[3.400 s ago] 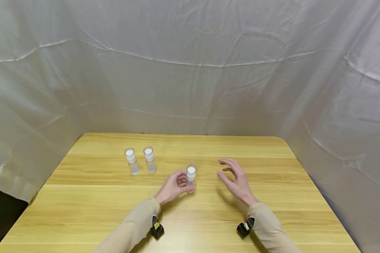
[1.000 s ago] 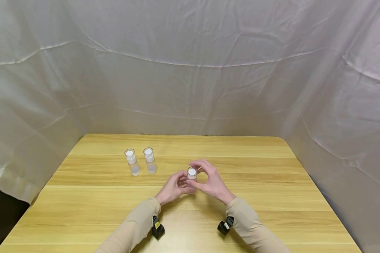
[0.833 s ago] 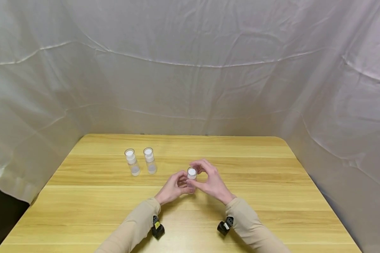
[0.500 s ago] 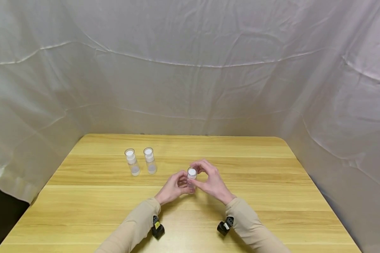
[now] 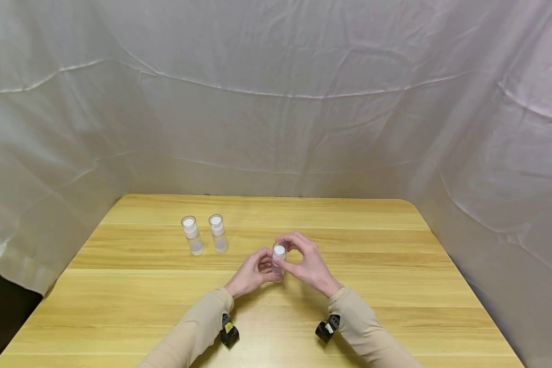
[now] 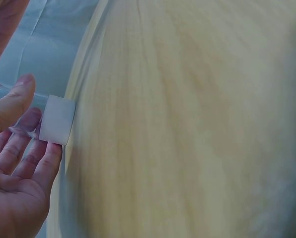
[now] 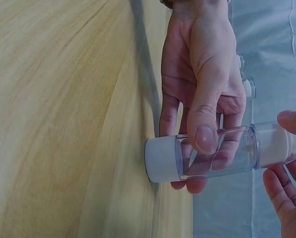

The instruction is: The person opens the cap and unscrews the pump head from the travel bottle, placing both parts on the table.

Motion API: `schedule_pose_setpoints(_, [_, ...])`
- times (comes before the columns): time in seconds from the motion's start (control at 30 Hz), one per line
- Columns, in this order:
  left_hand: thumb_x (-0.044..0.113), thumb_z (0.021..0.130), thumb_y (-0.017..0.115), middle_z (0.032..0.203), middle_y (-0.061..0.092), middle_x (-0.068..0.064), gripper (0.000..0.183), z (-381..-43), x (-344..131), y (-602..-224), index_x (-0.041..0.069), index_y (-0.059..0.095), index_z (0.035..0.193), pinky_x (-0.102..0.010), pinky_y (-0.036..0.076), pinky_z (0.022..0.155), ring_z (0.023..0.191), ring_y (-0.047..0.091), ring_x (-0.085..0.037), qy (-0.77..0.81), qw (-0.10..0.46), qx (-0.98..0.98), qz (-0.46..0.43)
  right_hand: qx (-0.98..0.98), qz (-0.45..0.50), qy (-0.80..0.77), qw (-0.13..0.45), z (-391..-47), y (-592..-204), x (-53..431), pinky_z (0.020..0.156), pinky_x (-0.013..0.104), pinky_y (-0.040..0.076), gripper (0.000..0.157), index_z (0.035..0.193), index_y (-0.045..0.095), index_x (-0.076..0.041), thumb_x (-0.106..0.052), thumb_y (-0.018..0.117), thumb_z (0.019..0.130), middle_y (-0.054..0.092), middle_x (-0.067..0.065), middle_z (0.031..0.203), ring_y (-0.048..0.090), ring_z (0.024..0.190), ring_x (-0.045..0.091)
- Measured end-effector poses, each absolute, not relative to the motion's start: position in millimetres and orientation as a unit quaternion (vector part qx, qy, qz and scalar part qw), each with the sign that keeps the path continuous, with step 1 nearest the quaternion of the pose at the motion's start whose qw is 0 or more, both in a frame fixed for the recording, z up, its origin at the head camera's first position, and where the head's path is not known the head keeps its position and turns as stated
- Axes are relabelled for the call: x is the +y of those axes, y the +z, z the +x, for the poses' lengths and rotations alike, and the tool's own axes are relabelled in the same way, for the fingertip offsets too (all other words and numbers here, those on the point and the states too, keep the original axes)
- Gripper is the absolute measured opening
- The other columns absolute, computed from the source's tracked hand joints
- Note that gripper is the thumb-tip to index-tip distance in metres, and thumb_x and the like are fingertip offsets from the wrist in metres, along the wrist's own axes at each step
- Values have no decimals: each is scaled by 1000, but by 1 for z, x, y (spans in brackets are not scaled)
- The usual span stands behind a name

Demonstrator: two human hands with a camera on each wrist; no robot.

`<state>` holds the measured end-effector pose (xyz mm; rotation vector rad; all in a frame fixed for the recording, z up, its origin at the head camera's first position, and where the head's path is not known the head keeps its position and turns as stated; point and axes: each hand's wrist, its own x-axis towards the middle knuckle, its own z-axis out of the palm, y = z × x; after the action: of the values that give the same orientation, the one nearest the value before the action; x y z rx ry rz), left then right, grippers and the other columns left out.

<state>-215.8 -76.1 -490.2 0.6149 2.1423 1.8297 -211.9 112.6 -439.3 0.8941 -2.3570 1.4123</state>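
Note:
A clear pump bottle with a white base, white collar and clear cap [image 5: 279, 249] stands upright at the middle of the table. My left hand [image 5: 250, 276] grips its transparent body low down, thumb on the near side and fingers behind. From the right, my right hand [image 5: 308, 263] pinches the top part between thumb and fingers. In the right wrist view the white base [image 7: 163, 159] sits at the wood surface, and the right fingers are at the collar [image 7: 269, 144]. The left wrist view shows the base [image 6: 57, 120] beside the left fingers; the bottle's top is out of that view.
Two similar bottles stand upright at the back left, one farther left [image 5: 190, 234] and one [image 5: 218, 232] beside it. The wooden table [image 5: 395, 245] is enclosed by hanging grey sheeting [image 5: 276, 128]. Both wrists carry small black cameras.
My right hand has come left from beside the bottle and taken hold of its top. During the last second its thumb has shifted slightly. The left hand and the other bottles stay put.

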Motion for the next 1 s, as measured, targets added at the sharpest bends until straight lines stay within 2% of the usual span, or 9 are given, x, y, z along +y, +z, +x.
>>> schedule_pose_setpoints(0.67, [0,86,75,125,64,-29,38,-215,-76,-490,-7,54,117,-38,55,106,121,63,-41,632,131,735,209,-806,307,493,116,-211,-437,113,92,30,61,44,121,65,-1,-2,82,80,69,13,111,66,97,24])
schedule_pose_setpoints(1.0, [0,85,75,125,64,-29,39,-214,-75,-487,-7,54,117,-43,54,108,121,63,-43,626,126,741,208,-800,307,499,125,-212,-433,114,92,31,61,44,121,65,-1,1,81,80,69,14,112,65,98,25])
